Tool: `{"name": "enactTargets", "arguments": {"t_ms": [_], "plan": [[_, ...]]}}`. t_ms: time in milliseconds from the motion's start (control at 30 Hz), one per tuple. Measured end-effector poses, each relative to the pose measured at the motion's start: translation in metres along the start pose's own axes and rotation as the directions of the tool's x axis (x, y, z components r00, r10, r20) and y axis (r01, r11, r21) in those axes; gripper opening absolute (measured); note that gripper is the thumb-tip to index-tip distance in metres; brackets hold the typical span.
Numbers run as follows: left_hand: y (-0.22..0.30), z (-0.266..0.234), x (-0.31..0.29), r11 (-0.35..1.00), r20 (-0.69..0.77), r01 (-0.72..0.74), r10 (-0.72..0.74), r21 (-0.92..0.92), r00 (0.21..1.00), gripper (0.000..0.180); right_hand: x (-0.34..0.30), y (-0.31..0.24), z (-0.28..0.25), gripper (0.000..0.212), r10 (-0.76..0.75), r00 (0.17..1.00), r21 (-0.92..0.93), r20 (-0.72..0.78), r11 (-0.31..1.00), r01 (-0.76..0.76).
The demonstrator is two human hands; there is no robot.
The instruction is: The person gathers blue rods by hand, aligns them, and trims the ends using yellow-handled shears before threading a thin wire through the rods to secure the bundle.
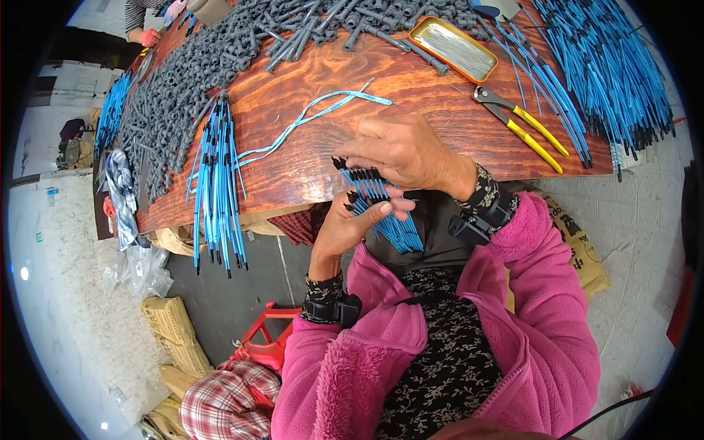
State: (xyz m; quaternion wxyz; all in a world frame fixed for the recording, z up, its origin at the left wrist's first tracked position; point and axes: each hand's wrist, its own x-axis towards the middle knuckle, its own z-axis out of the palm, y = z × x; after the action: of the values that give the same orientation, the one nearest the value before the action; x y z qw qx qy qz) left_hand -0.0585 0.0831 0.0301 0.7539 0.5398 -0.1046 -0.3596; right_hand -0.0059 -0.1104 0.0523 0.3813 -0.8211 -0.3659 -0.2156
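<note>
My left hand (356, 220) is closed round a bundle of thin blue rods (400, 233) with black ends. The bundle slants down toward my lap, just off the table's near edge. Over its upper end is my right hand (407, 150), with fingers bent and drawn together beside the black tips. What its fingertips pinch, if anything, is hidden. A pale blue printed strap (293, 130) lies loosely looped on the table to the left of my hands. To the right lie cutting pliers (522, 128) with yellow handles.
The reddish wooden table (293, 176) carries a long heap of grey plastic bolt-like parts (194, 95). An orange-rimmed tray (455, 48) holds thin metal pins. Blue rod bundles lie at the left (218, 183) and right (609, 73), overhanging the edge. Another person's gloved hand (149, 37) is at far left.
</note>
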Motion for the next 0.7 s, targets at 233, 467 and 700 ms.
{"name": "enactTargets", "arguments": {"t_ms": [233,467,700], "plan": [[0.001,0.005,0.000,1.000,-0.034,0.001,0.000,0.023,0.999,0.023,0.002,-0.006,-0.010,0.026,0.001,0.998,-0.101,0.061,0.995,0.006],[0.014,0.007,-0.003,0.998,-0.022,0.003,-0.001,0.068,1.000,0.021,0.011,-0.010,-0.008,0.025,0.013,0.999,0.087,-0.039,0.996,-0.010],[0.036,0.007,0.000,0.987,0.031,0.017,-0.022,0.161,0.999,0.022,0.016,-0.006,-0.011,0.026,-0.073,0.983,0.109,-0.167,0.990,0.093]]}}
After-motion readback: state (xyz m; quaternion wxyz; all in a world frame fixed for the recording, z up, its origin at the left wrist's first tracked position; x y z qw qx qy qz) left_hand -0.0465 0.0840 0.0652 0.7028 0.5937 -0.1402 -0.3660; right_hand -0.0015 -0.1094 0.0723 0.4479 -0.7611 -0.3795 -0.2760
